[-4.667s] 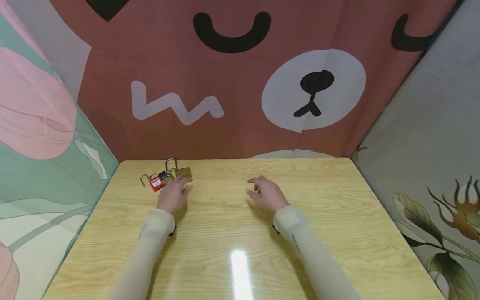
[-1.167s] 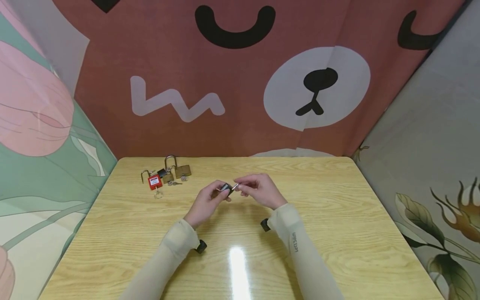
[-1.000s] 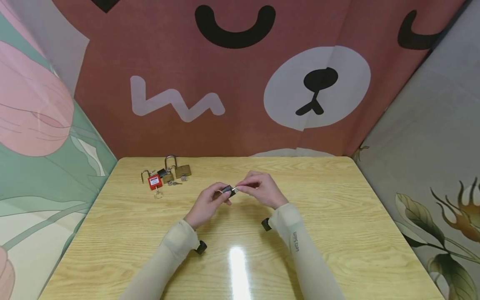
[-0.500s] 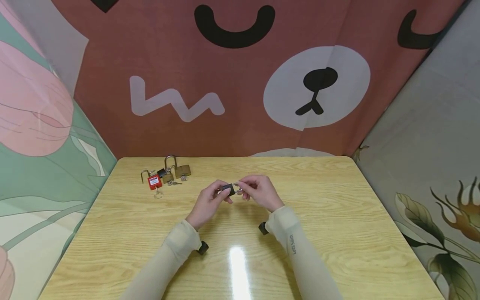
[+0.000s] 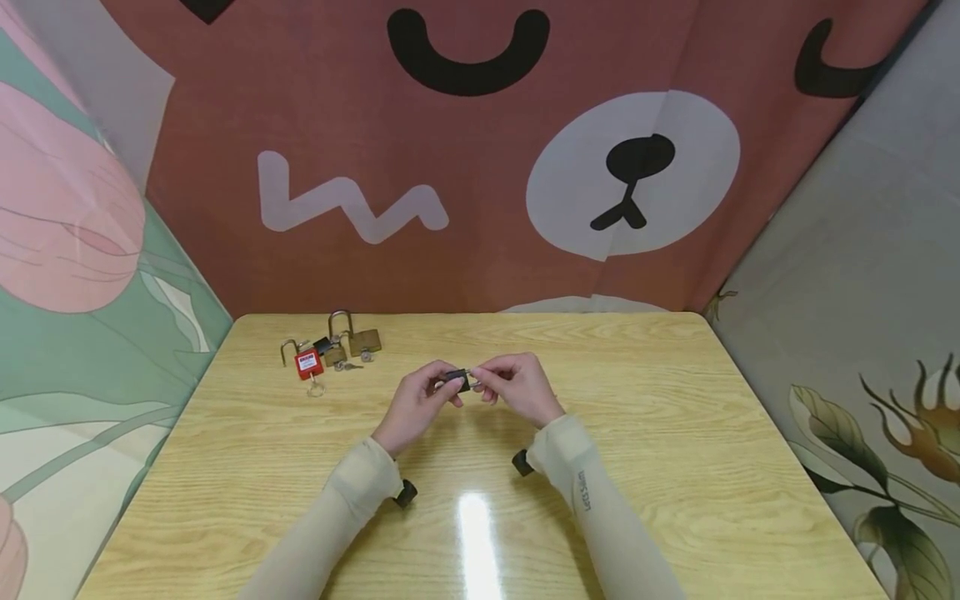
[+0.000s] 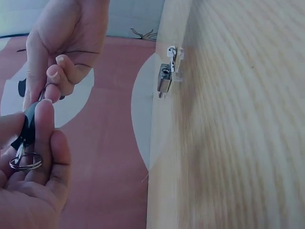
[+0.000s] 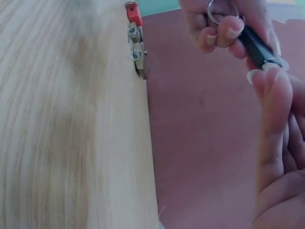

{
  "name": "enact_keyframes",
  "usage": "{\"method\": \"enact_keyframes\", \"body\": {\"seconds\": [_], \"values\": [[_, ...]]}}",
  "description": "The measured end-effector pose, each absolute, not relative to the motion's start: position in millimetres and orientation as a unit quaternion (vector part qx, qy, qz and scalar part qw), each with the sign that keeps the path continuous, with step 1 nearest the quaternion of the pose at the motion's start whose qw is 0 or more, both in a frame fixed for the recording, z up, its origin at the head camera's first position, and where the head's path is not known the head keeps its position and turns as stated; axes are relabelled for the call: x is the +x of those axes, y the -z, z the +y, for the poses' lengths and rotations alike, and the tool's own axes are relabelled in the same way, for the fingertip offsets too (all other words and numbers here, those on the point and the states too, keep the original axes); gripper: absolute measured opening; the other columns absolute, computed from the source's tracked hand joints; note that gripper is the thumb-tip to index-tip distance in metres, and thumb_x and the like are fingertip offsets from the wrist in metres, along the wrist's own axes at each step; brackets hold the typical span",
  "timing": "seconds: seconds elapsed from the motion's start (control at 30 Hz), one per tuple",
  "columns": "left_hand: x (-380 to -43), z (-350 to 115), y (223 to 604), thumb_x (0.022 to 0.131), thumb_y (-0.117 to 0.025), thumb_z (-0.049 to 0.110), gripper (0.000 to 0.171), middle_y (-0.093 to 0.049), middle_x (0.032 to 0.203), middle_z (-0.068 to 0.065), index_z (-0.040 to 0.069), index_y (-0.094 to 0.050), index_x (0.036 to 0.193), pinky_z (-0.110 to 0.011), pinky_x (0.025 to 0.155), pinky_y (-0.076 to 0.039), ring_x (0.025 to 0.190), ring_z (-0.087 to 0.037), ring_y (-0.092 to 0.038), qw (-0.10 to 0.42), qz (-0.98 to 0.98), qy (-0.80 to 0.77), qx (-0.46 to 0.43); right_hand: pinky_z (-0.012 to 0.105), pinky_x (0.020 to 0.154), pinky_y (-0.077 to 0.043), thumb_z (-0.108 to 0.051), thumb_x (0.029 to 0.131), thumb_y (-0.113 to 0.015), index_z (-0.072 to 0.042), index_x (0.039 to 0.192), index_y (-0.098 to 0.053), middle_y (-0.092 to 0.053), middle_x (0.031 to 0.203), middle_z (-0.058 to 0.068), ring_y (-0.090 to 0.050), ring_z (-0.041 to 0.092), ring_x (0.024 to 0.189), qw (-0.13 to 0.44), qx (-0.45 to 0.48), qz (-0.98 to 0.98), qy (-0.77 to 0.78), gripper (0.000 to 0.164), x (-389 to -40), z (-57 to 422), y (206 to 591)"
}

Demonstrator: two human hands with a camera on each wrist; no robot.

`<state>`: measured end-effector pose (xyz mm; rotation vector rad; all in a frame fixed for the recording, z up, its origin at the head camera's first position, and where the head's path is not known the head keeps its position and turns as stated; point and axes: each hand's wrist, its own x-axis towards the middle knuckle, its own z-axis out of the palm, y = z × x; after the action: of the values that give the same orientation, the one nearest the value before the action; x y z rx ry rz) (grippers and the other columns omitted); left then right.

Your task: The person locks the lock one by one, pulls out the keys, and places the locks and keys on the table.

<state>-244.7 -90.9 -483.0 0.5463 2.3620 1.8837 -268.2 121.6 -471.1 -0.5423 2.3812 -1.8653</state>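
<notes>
Here are both hands over the middle of the desk (image 5: 637,483), meeting at a padlock (image 5: 457,381) held up clear of that pale, streaky wood grain. The left hand (image 5: 414,406) pinches the blocky black body between thumb and fingers, and a shiny round wire ring (image 6: 26,162) dangles from its end beside the palm. Across from it, the right hand (image 5: 521,387) has fingertips pinched on the slim silvery shackle (image 5: 476,384); exactly how it sits in the body is too small to tell. Off at the far left corner, a cluster: a glossy red lock (image 5: 308,363) with a white label and hooked steel bar, a small black lock (image 5: 322,345), and two dull brass blocks, one small (image 5: 334,356), one larger (image 5: 365,342). Behind rises soft, reddish printed cloth (image 5: 465,275).
</notes>
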Motion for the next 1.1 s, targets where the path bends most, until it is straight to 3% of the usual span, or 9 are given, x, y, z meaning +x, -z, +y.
{"method": "enact_keyframes", "body": {"seconds": [0.27,0.63,0.7,0.83,0.9,1.1], "values": [[-245.0,-90.0,479.7,0.105,-0.064,0.02,0.017,-0.072,0.108,-0.014,0.01,-0.071,0.116,-0.034,0.072,-0.055,0.086,-0.021,-0.074,0.04,0.754,-0.635,0.163,0.033,0.058,-0.062,-0.013,0.099,-0.072,-0.005,0.097,-0.083,-0.076,0.078,0.013,-0.067,0.017,0.06,0.009,-0.19,0.778,0.598,0.014,-264.9,114.7,463.1],[-246.4,-90.1,484.4,0.105,-0.062,0.017,0.019,-0.071,0.113,-0.019,0.004,-0.067,0.119,-0.046,0.097,-0.058,0.09,-0.021,-0.076,0.075,0.74,-0.651,0.155,0.031,0.06,-0.062,-0.015,0.1,-0.071,-0.007,0.104,-0.081,-0.076,0.081,0.009,-0.069,0.016,0.063,0.012,-0.187,0.803,0.566,0.014,-266.8,115.1,466.3],[-246.7,-90.5,485.3,0.105,-0.062,0.017,0.018,-0.07,0.114,-0.019,0.005,-0.067,0.118,-0.044,0.099,-0.058,0.093,-0.021,-0.076,0.087,0.736,-0.655,0.149,0.035,0.061,-0.063,-0.017,0.1,-0.071,-0.008,0.105,-0.081,-0.077,0.082,0.006,-0.069,0.017,0.064,0.012,-0.188,0.804,0.563,0.015,-267.2,115.8,467.1],[-247.0,-90.8,485.2,0.102,-0.066,0.013,0.016,-0.071,0.116,-0.017,0.005,-0.066,0.116,-0.054,0.102,-0.056,0.098,-0.022,-0.075,0.113,0.722,-0.668,0.143,0.053,0.065,-0.062,-0.019,0.101,-0.069,-0.007,0.11,-0.08,-0.077,0.085,0.005,-0.069,0.018,0.065,0.018,-0.187,0.804,0.564,0.019,-267.7,117.3,467.7],[-247.0,-90.6,485.0,0.1,-0.07,0.012,0.016,-0.072,0.116,-0.015,0.005,-0.066,0.114,-0.057,0.1,-0.055,0.1,-0.022,-0.074,0.116,0.724,-0.664,0.147,0.057,0.067,-0.061,-0.019,0.102,-0.069,-0.006,0.113,-0.079,-0.077,0.086,0.006,-0.069,0.018,0.066,0.022,-0.188,0.802,0.566,0.02,-267.4,118.1,467.2],[-247.9,-88.7,486.1,0.097,-0.075,0.013,0.019,-0.075,0.111,-0.009,0.007,-0.063,0.11,-0.047,0.089,-0.058,0.101,-0.028,-0.07,0.107,0.737,-0.649,0.155,0.037,0.065,-0.064,-0.019,0.103,-0.067,-0.006,0.114,-0.078,-0.075,0.087,0.01,-0.071,0.018,0.068,0.029,-0.194,0.789,0.582,0.021,-267.0,119.7,465.9]]}}
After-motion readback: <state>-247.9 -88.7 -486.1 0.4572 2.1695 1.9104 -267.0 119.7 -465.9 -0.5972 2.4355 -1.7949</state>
